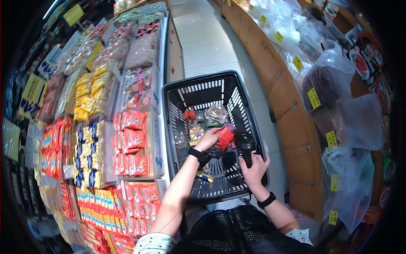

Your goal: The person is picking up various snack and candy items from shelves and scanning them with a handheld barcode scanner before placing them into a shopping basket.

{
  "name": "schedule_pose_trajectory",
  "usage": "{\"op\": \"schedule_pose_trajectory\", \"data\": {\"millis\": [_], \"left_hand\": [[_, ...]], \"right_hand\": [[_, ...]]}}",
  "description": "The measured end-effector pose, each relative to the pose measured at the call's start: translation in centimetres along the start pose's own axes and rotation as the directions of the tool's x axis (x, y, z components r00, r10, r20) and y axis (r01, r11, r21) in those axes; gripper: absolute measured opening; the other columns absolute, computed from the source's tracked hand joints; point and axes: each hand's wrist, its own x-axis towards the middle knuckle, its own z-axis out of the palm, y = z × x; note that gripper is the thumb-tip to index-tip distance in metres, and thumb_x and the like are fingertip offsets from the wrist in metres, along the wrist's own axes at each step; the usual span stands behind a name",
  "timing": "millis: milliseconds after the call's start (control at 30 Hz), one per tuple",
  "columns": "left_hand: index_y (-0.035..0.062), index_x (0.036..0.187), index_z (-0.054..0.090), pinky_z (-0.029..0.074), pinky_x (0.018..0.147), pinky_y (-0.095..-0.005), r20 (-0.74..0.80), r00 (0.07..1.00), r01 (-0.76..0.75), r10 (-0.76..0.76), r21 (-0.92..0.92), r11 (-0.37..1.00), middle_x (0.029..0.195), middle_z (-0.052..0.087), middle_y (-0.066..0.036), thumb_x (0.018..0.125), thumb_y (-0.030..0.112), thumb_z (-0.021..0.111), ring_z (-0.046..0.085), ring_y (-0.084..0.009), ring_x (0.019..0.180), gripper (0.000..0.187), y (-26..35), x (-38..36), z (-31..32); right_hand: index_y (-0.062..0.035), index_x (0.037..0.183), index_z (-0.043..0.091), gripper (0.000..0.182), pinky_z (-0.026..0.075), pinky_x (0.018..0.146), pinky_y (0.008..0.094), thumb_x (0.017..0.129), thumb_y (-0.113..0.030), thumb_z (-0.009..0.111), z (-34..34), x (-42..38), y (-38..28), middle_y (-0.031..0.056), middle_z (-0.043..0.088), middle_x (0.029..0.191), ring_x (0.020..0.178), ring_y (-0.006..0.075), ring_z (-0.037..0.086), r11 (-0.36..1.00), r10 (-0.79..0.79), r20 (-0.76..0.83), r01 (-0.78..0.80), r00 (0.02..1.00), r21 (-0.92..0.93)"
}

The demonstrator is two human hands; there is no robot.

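My left hand (207,140) reaches into a black plastic shopping basket (198,86), its fingers closed on a small red packet (225,138). Wrapped around the handle of a black handheld scanner (244,142) is my right hand (255,171), over the basket's right side. The scanner's head points away from me, near the red packet. Lying in the basket are a round clear-wrapped pack (216,114), a round yellowish pack (196,133) and a small red item (189,114). A thin gold-coloured packet (205,177) rests closer to me.
Bins of red snack packets (130,144), yellow packets (91,95) and blue-and-yellow packets (88,154) line the left side. Along the right runs a wooden counter (292,127) with plastic bags (327,80) and yellow price tags. A tiled aisle (203,38) stretches ahead.
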Motion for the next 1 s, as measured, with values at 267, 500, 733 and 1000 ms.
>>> {"op": "schedule_pose_trajectory", "data": {"millis": [267,500,733,1000], "left_hand": [[0.0029,0.114,0.052,0.047,0.058,-0.0228,-0.009,1.0,0.021,-0.022,-0.095,0.995,0.084,0.061,-0.003,0.082,0.014,0.046,0.059,-0.0106,0.071,0.034,3.3,-4.5,-1.7],[0.0047,0.104,0.053,0.053,0.065,-0.0272,-0.055,0.997,0.013,-0.046,-0.496,0.868,0.088,0.058,-0.004,0.086,0.017,0.044,0.057,-0.0128,0.07,0.023,2.8,-5.1,0.2],[0.0041,0.099,0.051,0.054,0.075,-0.0343,-0.108,0.994,-0.049,-0.029,-0.658,0.752,0.094,0.056,-0.008,0.087,0.017,0.044,0.06,-0.0204,0.085,0.019,2.3,-5.6,2.3],[-0.0023,0.103,0.047,0.05,0.084,-0.0419,-0.152,0.988,-0.124,-0.036,-0.903,0.411,0.1,0.056,-0.017,0.083,0.011,0.048,0.059,-0.0324,0.092,0.023,3.3,-12.2,-4.7]], "right_hand": [[-0.0016,0.084,0.062,0.031,0.021,0.099,0.0465,0.074,-0.031,0.064,-0.9,-1.3,-0.1,0.0087,0.055,0.069,0.074,0.0221,0.053,0.999,0.031,0.016,-0.031,0.999,0.01],[-0.0028,0.083,0.062,0.03,0.02,0.1,0.0474,0.074,-0.032,0.063,-1.1,-1.6,-0.4,0.0088,0.055,0.069,0.074,0.0223,0.054,1.0,0.01,0.025,-0.01,1.0,-0.001],[-0.0041,0.082,0.063,0.029,0.02,0.1,0.0466,0.075,-0.032,0.062,-1.3,-2.2,-0.6,0.0083,0.056,0.068,0.075,0.021,0.054,1.0,0.017,0.052,-0.016,0.999,-0.01],[-0.0066,0.076,0.061,0.024,0.021,0.1,0.0461,0.076,-0.03,0.062,-1.6,-2.7,-0.8,0.0051,0.055,0.065,0.075,0.0204,0.053,1.0,-0.004,0.017,0.004,1.0,-0.016]]}}
